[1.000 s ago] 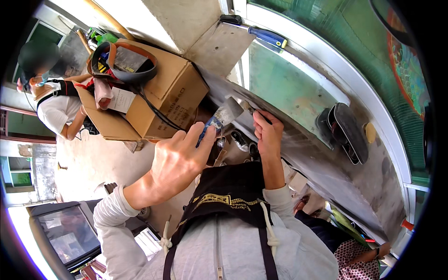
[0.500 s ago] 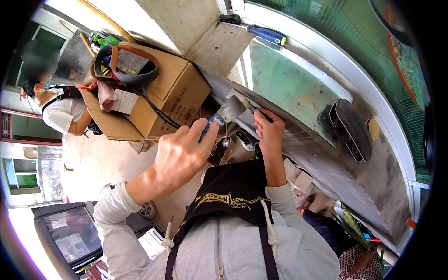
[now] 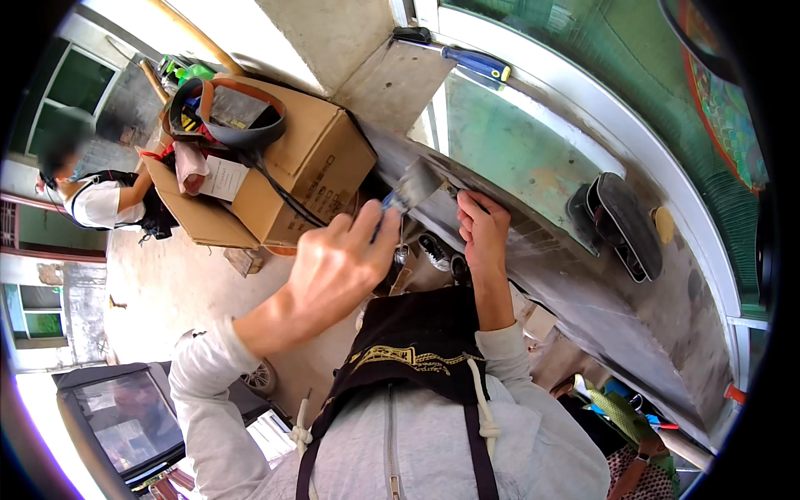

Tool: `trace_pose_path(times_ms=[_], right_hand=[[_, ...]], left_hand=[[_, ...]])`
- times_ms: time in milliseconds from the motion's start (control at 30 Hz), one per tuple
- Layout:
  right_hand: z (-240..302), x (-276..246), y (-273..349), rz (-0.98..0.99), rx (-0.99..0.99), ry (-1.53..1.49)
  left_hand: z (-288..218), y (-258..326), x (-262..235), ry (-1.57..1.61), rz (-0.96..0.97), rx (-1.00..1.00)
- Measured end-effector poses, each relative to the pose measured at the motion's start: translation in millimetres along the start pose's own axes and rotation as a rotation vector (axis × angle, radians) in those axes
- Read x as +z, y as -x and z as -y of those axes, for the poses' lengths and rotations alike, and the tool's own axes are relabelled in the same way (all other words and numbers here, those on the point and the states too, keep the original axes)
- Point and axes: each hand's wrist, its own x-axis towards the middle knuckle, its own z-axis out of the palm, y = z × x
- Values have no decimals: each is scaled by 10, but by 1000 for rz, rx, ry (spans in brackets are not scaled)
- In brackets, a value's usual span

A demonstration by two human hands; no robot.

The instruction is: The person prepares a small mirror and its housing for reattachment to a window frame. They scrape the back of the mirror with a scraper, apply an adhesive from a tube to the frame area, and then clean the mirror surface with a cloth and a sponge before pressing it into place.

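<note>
In front of my chest, my left hand (image 3: 337, 265) is closed around the blue handle of a putty knife (image 3: 417, 185). Its broad, worn metal blade points up and to the right. My right hand (image 3: 485, 233) is pinched on a thin dark tool (image 3: 451, 190), mostly hidden by the fingers. The visible tip of that tool lies close beside the blade's right edge; whether they touch, I cannot tell. Both hands are held near the edge of a concrete ledge (image 3: 575, 271).
A cardboard box (image 3: 321, 171) with a tool belt (image 3: 242, 137) stands left of the ledge. A sheet of glass (image 3: 517, 158), a blue screwdriver (image 3: 475, 62) and a dark open case (image 3: 625, 229) rest on the ledge. One person (image 3: 108, 196) stands far left; another's arm (image 3: 633, 471) shows lower right.
The putty knife blade has shifted slightly up and right, with my left hand following. At far left the person has moved a little left. Lower right, the other person's arm has come into view.
</note>
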Motion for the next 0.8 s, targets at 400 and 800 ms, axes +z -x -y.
trace_pose_path(times_ms=[400,800], right_hand=[[34,10,-2,-16,51,-6],[-265,-150,-12,622,933,-927]], left_hand=[[45,19,117,57,-49,-69],[-181,721,691,882,-338,-626]])
